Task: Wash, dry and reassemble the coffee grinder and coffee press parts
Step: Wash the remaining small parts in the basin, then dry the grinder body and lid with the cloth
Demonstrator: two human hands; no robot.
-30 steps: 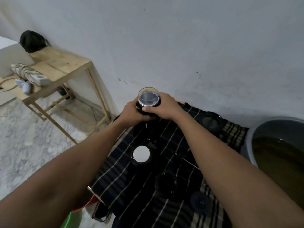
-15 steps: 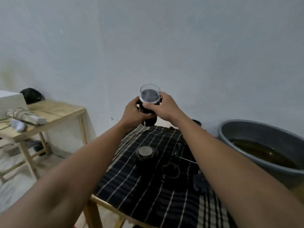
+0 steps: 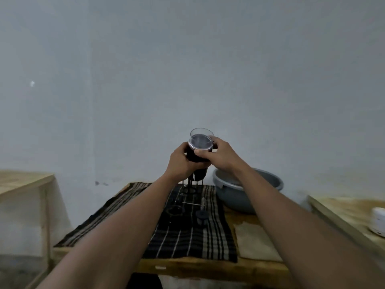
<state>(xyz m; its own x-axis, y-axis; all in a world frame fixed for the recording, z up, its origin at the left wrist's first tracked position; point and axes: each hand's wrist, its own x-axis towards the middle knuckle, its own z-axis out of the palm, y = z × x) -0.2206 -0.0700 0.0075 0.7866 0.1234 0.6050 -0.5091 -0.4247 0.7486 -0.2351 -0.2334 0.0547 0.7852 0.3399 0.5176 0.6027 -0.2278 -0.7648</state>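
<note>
Left hand (image 3: 180, 162) curled round grinder (image 3: 193, 158) above the cloth (image 3: 187, 238) as anchor, right hand (image 3: 219, 157) pinching its lid (image 3: 201, 140), I'd guess to seat it.

Counted, kind by kind
Two hands, left hand (image 3: 181, 161) and right hand (image 3: 220, 156); one coffee grinder (image 3: 201, 142); one basin (image 3: 235, 197); two cloths, striped cloth (image 3: 187, 240) and beige cloth (image 3: 256, 243); three counters, middle counter (image 3: 208, 268), left counter (image 3: 20, 180), right counter (image 3: 343, 211); one white object (image 3: 379, 223).

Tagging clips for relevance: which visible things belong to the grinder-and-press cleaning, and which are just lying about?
Job: coffee grinder, left hand, right hand, black ring, metal rod, striped cloth, grey basin.
Lying about: tan cloth, white object.
</note>
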